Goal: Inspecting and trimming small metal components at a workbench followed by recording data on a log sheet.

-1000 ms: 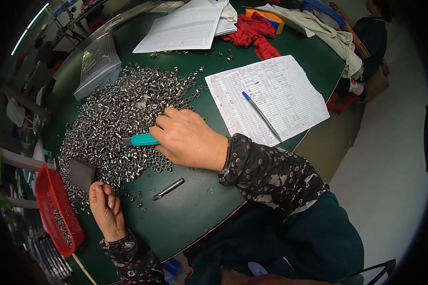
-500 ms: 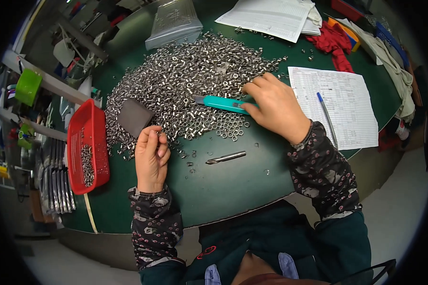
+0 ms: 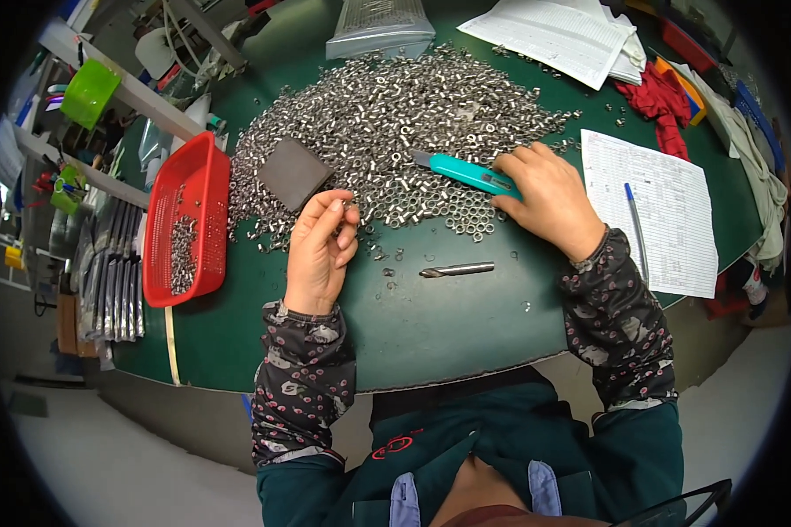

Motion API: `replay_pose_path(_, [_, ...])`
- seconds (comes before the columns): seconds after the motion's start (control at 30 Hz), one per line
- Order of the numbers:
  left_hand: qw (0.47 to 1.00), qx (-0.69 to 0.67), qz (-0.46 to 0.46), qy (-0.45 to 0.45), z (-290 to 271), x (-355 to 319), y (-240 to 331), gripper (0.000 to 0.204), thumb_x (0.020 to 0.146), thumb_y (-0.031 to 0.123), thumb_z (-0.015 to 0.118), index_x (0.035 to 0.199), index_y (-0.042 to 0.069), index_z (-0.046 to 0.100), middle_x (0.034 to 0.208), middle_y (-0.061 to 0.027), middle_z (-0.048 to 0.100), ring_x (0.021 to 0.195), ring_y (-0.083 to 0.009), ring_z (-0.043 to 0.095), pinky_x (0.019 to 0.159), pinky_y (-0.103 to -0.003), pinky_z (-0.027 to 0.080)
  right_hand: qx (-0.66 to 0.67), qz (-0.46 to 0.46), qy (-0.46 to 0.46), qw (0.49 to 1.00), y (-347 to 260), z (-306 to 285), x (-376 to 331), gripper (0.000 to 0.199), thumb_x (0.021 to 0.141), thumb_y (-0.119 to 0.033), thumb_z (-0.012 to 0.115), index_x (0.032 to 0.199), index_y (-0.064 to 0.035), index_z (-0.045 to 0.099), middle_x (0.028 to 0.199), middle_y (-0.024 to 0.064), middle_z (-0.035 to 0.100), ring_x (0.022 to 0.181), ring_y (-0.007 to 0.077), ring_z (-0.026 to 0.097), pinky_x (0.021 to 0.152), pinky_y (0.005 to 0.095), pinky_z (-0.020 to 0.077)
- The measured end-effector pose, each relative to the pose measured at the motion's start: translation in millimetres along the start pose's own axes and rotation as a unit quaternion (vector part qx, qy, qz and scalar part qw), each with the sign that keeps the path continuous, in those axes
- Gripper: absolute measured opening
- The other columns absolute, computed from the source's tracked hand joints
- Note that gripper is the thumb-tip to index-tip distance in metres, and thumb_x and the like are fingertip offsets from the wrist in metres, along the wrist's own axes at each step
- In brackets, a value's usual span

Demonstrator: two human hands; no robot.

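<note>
My left hand (image 3: 318,250) is raised at the near edge of the pile, thumb and fingers pinched together; anything between the tips is too small to make out. Beyond it a dark grey square block (image 3: 295,174) lies tilted on a broad heap of small metal nuts (image 3: 395,101). A teal utility knife (image 3: 470,173) rests on the heap, its blade end pointing left. Around the knife's right end, the thumb and fingers of my right hand (image 3: 549,198) are apart. On the green table in front lies a metal drill bit (image 3: 457,270).
A red basket (image 3: 214,228) holding small metal parts stands at the left. To the right, a pen (image 3: 635,228) lies on a printed sheet (image 3: 677,237). Farther back are a clear plastic bag (image 3: 380,39), stacked papers (image 3: 549,35) and red cloth (image 3: 659,105).
The whole view has shifted, with things now higher and more to the right. The right thumb has parted from the knife's end, while the knife keeps its place on the heap. My left hand stays pinched.
</note>
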State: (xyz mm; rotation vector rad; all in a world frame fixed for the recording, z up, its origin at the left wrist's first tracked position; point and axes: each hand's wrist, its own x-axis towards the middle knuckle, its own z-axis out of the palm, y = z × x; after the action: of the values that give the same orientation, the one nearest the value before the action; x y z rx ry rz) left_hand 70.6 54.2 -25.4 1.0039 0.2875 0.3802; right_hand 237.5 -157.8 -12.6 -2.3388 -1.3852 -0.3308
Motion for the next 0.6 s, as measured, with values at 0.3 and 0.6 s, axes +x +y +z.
replay_pose_path(0.3, [0.998, -0.054, -0.019, -0.011, -5, 1, -9, 0.013, 0.089, 0.016, 0.045, 0.095, 0.006, 0.050, 0.078, -0.0019, 0.049, 0.054, -0.0042, 0.037, 0.038, -0.015, 0.027, 0.072, -0.007, 0.069, 0.995, -4, -6, -1, 0.019, 0.066, -0.011, 0.062, 0.082, -0.0029, 0.056, 0.074, 0.0106, 0.054, 0.070, 0.0283, 0.053, 0.061, 0.0372, 0.0432])
replay_pose_path(0.6, [0.994, -0.099, -0.042, -0.024, -7, 4, -11, 0.013, 0.089, 0.016, 0.045, 0.095, 0.006, 0.051, 0.077, -0.0016, 0.049, 0.054, -0.0049, 0.038, 0.038, -0.015, 0.027, 0.287, 0.010, -0.007, 0.958, -35, -10, -5, 0.027, 0.072, -0.016, 0.058, 0.095, -0.0030, 0.055, 0.084, 0.0143, 0.058, 0.077, 0.0312, 0.057, 0.066, 0.0367, 0.0453])
